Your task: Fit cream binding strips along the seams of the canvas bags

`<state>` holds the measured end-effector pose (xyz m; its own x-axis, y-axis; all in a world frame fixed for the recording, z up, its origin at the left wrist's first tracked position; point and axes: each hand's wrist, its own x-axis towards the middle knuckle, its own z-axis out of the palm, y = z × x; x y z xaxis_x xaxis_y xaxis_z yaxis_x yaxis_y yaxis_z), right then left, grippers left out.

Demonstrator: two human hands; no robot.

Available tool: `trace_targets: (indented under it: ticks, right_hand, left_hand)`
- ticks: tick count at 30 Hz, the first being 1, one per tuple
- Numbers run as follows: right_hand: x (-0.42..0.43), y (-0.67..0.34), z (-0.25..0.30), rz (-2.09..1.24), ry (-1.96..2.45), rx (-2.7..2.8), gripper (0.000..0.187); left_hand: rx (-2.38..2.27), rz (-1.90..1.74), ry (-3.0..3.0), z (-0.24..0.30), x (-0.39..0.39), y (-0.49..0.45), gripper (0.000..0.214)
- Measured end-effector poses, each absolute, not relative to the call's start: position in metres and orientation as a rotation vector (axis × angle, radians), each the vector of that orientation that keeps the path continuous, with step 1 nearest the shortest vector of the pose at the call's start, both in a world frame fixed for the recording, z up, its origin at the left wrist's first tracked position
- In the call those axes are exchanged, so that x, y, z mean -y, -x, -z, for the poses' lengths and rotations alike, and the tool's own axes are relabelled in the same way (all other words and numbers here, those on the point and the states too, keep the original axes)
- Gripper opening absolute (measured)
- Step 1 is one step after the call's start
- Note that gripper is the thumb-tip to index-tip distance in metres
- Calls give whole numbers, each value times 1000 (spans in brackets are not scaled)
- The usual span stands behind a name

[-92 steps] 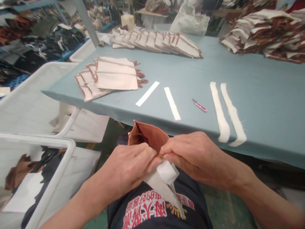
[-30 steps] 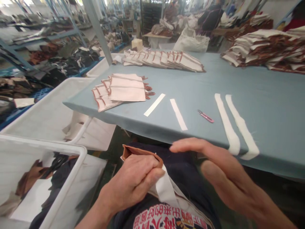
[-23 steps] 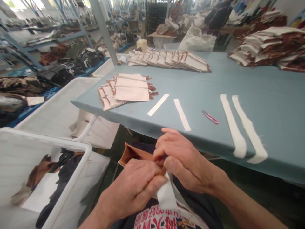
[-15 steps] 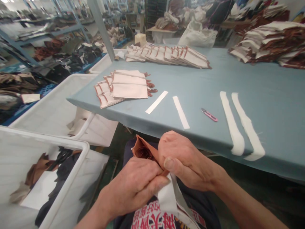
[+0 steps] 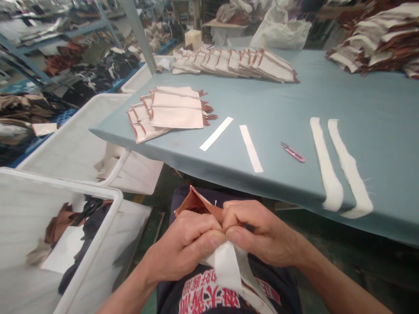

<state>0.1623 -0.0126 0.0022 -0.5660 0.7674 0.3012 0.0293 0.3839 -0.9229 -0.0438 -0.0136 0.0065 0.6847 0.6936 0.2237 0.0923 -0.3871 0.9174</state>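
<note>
Left of the table point(image 5: 294, 100): white bins point(image 5: 98, 192), the nearer one with dark and brown scraps. On the table's near-left corner: small fanned stack of cream pieces point(image 5: 166, 113) with brown edging; behind it, a longer fanned row point(image 5: 235, 65). Toward the table's middle: two narrow white strips point(image 5: 250, 148), then pink thread snips point(image 5: 292, 152). Further right: two long cream bands point(image 5: 330, 165) draped over the table's front edge.

Below the table's front edge, over the lap: brown pouch piece point(image 5: 196, 205) with white lining tail point(image 5: 229, 270), pinched from both sides. Left hand point(image 5: 183, 248) clenched on the piece, thumb pressed to the seam. Right hand point(image 5: 262, 235) likewise closed on it, fingertips meeting the left thumb at the brown edge.

Judged best handled thus: thumbs kept close together at the seam, brown layer rolled evenly over the lining, tension light enough to avoid puckering, lining tail kept free of the fold.
</note>
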Motion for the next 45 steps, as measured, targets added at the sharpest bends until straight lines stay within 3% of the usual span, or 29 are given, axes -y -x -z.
trace_targets:
  ticks: [8,13,17,25,32,34,39,45]
  right_hand:
    - [21,-174,6,-1151,815,1889,21]
    - [16,-186,-3,-1150,933,2042,18]
    - [5,-187,-20,-1215,994,2168,30]
    - [4,-182,-27,-1298,1019,2029,31]
    - [4,-215,-35,-1101,1272,2112,36]
    - [0,-224,-30,-1055,1349,2122,38]
    - [-6,-231,-17,-988,1399,2130,38]
    - [-3,-216,-41,-769,1254,2272,22]
  left_hand:
    - [-684,-374,-2148,-21,9,48,26]
    - [-689,-384,-2243,-18,0,49,28]
    - [-636,-473,-2306,-23,-5,42,29]
    - [-662,-630,-2007,-3,-24,46,54]
    - [-620,-700,-1935,2,-31,56,74]
    - [-599,-653,-1938,-4,-30,55,65]
    - [-592,-560,-1942,-19,-26,46,18]
    - [-503,-512,-1988,-37,-26,42,15]
